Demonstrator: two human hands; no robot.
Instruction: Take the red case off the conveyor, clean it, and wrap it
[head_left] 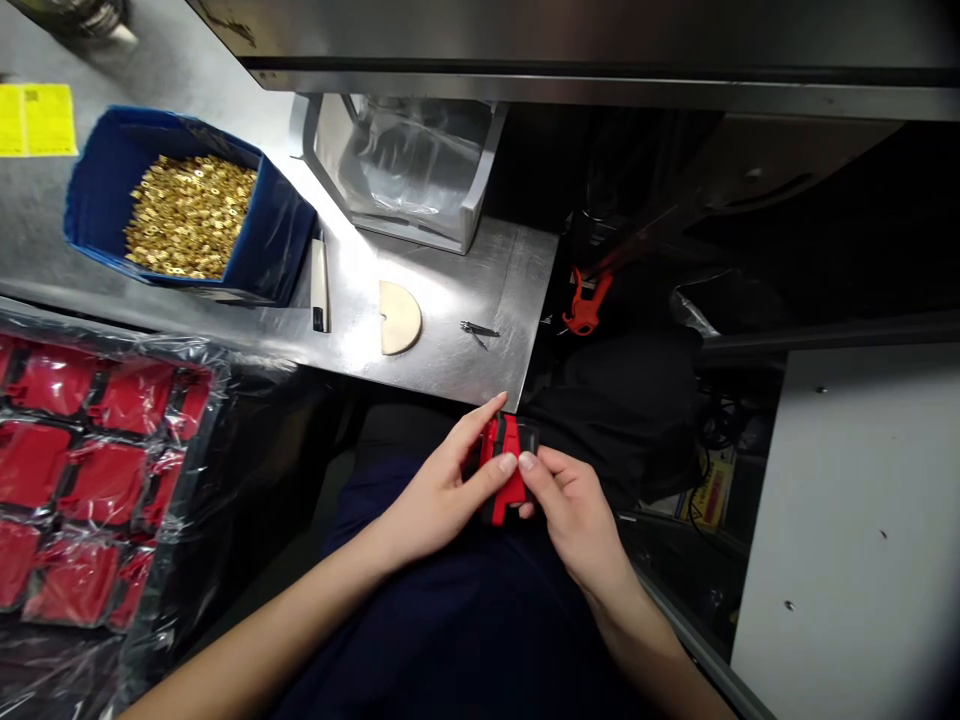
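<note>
A small red and black plastic part (511,440) is held between both hands above my lap, just off the corner of the metal bench (450,375). My left hand (450,480) grips it from the left, thumb pressed on its face and forefinger along its far side. From the right, my right hand (564,500) pinches it, thumb meeting the left thumb and fingers bent underneath. The part's underside is hidden. Beyond the hands, nail clippers (480,330) and a pale half-round disc (400,318) lie on the bench.
A blue bin (277,240) of small brass pieces stands at the left, with a white-handled cutter (319,285) beside it. Behind is a grey bin (472,205) holding clear bags. Red parts (105,485) fill a plastic-lined tray at lower left. An orange clamp (587,302) hangs right.
</note>
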